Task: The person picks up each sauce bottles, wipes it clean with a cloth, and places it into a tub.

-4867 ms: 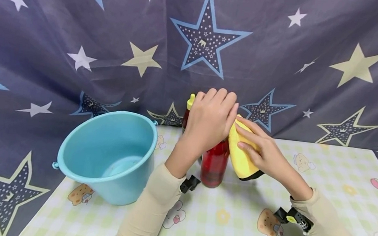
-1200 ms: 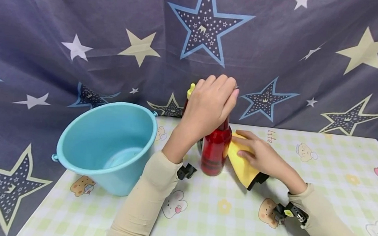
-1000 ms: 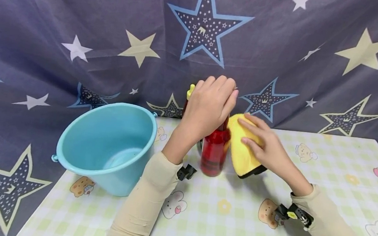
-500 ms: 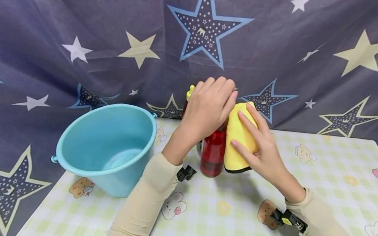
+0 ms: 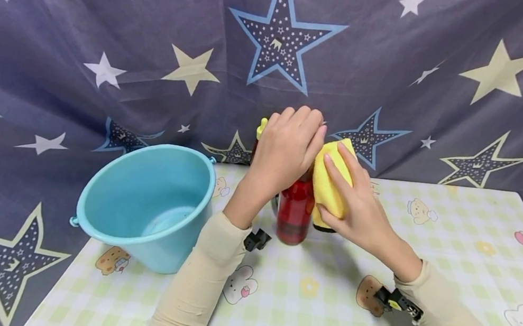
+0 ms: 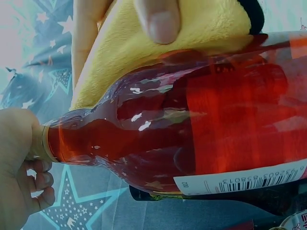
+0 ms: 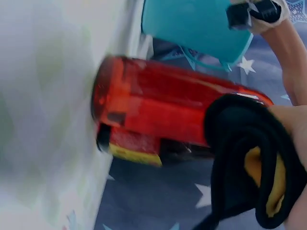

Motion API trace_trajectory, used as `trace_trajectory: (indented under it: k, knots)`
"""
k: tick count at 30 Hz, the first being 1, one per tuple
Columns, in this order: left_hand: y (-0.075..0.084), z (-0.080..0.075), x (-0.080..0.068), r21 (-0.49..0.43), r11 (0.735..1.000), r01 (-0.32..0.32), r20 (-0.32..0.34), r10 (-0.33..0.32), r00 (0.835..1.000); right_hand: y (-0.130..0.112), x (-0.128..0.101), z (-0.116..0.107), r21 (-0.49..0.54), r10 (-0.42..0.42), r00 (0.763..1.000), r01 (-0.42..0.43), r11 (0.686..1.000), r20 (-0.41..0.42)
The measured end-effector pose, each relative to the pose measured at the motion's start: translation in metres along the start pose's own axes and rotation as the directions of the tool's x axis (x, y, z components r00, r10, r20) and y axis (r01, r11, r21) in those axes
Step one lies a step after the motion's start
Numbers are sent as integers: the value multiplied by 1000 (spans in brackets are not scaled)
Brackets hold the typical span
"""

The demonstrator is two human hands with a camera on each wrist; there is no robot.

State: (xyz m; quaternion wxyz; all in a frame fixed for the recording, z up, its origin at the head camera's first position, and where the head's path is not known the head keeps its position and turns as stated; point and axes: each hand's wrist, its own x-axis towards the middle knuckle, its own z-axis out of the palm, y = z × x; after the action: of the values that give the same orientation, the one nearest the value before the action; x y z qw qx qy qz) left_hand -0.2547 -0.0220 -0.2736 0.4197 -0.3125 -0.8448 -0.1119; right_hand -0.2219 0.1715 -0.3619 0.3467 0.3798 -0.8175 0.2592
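A glass bottle of clear red liquid [image 5: 293, 214] stands upright on the table. My left hand [image 5: 286, 147] grips it at the top, and in the left wrist view those fingers [image 6: 43, 179] curl round the neck end. My right hand [image 5: 364, 211] holds a folded yellow cloth with black edging [image 5: 323, 190] against the bottle's right side, near the shoulder. In the left wrist view the yellow cloth [image 6: 124, 52] lies along the glass, above a white barcode label [image 6: 240, 182]. The right wrist view shows the cloth's dark folded edge [image 7: 225, 167] overlapping the red bottle [image 7: 158, 103].
A light blue bucket [image 5: 163, 253] stands left of the bottle. Behind my left hand is a dark bottle with a yellow cap [image 5: 261, 127]. A checked cloth with cartoon prints [image 5: 274, 313] covers the table. Behind hangs a star-patterned curtain [image 5: 386, 64].
My right hand has brought the cloth up the bottle's side from lower down about a second ago, and its fingers now bunch it more tightly. The left hand keeps its grip in place.
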Motion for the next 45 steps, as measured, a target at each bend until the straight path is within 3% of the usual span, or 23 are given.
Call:
trace_trajectory:
  k: [5, 9, 12, 17, 26, 45]
  knots:
    - [0, 1, -1, -9, 1000, -5, -15, 5, 1000, 5, 0, -5, -24, -27, 999, 28, 999, 43]
    - [-1, 1, 0, -2, 1000, -11, -19, 10, 1000, 7, -2, -1, 96, 25, 999, -30, 995, 47]
    - [-1, 1, 0, 4, 1000, -11, -15, 11, 1000, 7, -3, 5, 212, 70, 997, -74, 974, 26]
    - [-1, 0, 0, 13, 1000, -5, -5, 6, 1000, 6, -5, 12, 291, 78, 997, -68, 954, -23]
    - [-1, 0, 0, 9, 1000, -7, -10, 7, 1000, 4, -4, 14, 188, 46, 997, -34, 982, -55]
    - [-1, -3, 2, 24, 1000, -7, 35, 6, 999, 0, -2, 1, 25, 59, 995, -61, 998, 81]
